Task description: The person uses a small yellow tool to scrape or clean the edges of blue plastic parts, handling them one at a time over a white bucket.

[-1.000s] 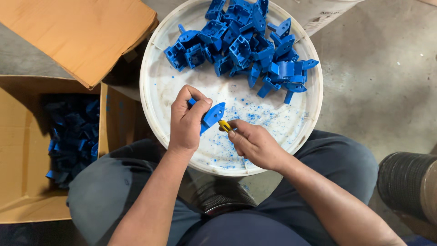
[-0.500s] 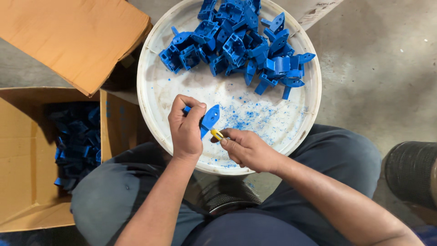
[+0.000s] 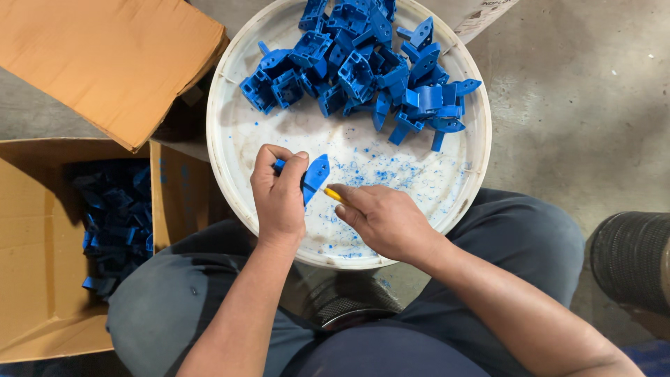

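My left hand (image 3: 279, 192) grips a blue plastic part (image 3: 315, 174) over the near side of a round white tub (image 3: 230, 160). My right hand (image 3: 380, 220) holds a small yellow-handled tool (image 3: 336, 196) whose tip touches the part's lower edge. A heap of several similar blue plastic parts (image 3: 363, 66) fills the far half of the tub. Blue shavings (image 3: 380, 174) lie scattered on the tub's white bottom near my hands.
An open cardboard box (image 3: 42, 258) on the left holds more blue parts (image 3: 115, 223). Its flap (image 3: 105, 63) sticks out at the upper left. My knees in dark trousers flank the tub. A dark ribbed cylinder (image 3: 631, 258) stands at the right on the concrete floor.
The view has shifted slightly. My right hand has drawn the tool a little along the part's edge; my left hand keeps its hold on the part.
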